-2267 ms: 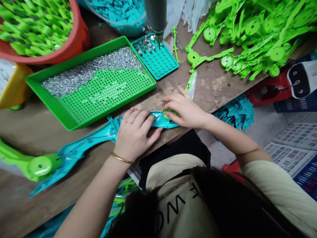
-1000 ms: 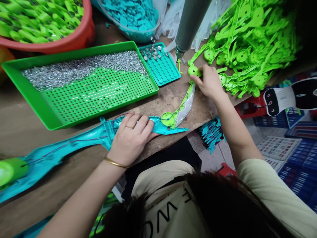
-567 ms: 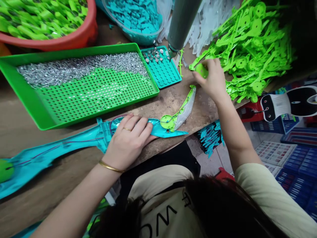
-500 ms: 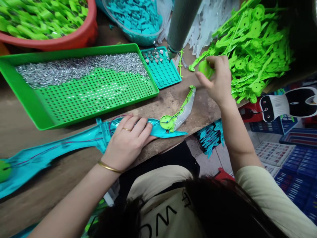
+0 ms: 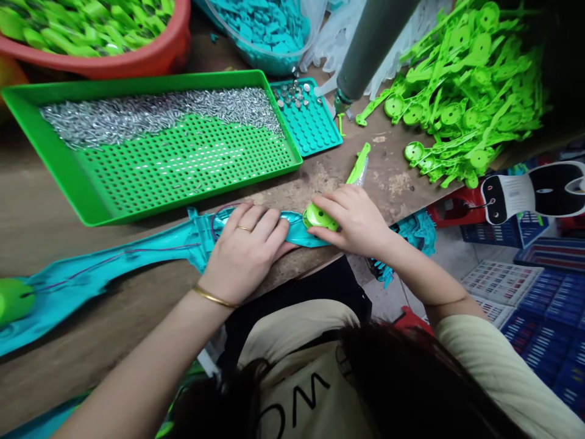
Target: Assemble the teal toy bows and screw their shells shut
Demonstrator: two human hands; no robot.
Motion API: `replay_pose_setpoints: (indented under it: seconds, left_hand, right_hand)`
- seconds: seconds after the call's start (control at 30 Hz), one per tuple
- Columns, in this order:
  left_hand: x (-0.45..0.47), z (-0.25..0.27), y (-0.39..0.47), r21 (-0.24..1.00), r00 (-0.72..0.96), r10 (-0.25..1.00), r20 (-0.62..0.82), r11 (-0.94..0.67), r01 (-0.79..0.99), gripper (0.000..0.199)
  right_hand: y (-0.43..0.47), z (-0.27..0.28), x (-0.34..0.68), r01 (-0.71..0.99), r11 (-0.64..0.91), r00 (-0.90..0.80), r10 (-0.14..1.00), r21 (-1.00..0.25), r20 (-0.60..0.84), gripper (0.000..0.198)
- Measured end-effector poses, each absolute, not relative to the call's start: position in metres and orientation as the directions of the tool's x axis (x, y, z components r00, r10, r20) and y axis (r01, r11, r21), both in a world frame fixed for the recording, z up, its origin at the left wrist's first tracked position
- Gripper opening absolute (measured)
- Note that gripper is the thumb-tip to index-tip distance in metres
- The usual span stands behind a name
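A long teal plastic shell (image 5: 155, 247) lies along the table's front edge, with thin purple wire running down it. My left hand (image 5: 249, 244), ring on one finger, is closed over its middle and presses it down. At the shell's right end my right hand (image 5: 354, 219) grips a lime-green plastic arm (image 5: 319, 217) by its round disc end. The arm's narrow tip points up and away, and a clear plastic blade shows beneath it. My right hand hides part of the joint. Another green round part (image 5: 13, 300) sits on the shell's far left end.
A green perforated tray (image 5: 192, 164) of screws stands behind the shell, beside a teal tray (image 5: 315, 128) with metal discs. An electric screwdriver (image 5: 365, 61) hangs above it. A pile of lime-green arms (image 5: 457, 103), a red basin (image 5: 155, 58) and a clear bowl (image 5: 274, 64) are farther back.
My right hand has come from beside the green pile down to the shell's right end, bringing the green arm over the clear blade. My left hand keeps holding the shell.
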State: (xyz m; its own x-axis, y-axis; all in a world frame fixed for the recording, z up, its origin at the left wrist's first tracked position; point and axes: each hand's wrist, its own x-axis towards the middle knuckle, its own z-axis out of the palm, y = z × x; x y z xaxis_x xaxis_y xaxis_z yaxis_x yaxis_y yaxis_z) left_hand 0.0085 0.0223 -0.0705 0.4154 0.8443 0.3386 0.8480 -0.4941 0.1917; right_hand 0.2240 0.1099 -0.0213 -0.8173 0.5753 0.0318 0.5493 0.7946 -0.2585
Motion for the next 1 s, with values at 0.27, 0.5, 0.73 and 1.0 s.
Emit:
replay_pose_setpoints:
  seconds: [0.27, 0.5, 0.73, 1.0]
  left_hand:
    - [0.010, -0.072, 0.019, 0.255, 0.395, 0.853, 0.340, -0.488, 0.835, 0.029]
    - [0.010, -0.073, 0.018, 0.360, 0.347, 0.879, 0.327, -0.455, 0.814, 0.034]
    - [0.010, -0.073, 0.018, 0.274, 0.378, 0.860, 0.344, -0.477, 0.835, 0.032]
    - [0.009, -0.073, 0.019, 0.216, 0.407, 0.844, 0.348, -0.495, 0.842, 0.032]
  right_hand:
    - [0.119, -0.009, 0.241, 0.691, 0.653, -0.655, 0.747, -0.310, 0.112, 0.052]
    - [0.120, -0.006, 0.255, 0.725, 0.614, -0.615, 0.781, -0.311, 0.109, 0.050]
    - [0.129, -0.001, 0.258, 0.684, 0.691, -0.707, 0.707, -0.235, 0.019, 0.033]
    - [0.168, 0.011, 0.215, 0.499, 0.864, -0.829, 0.450, -0.074, -0.330, 0.018]
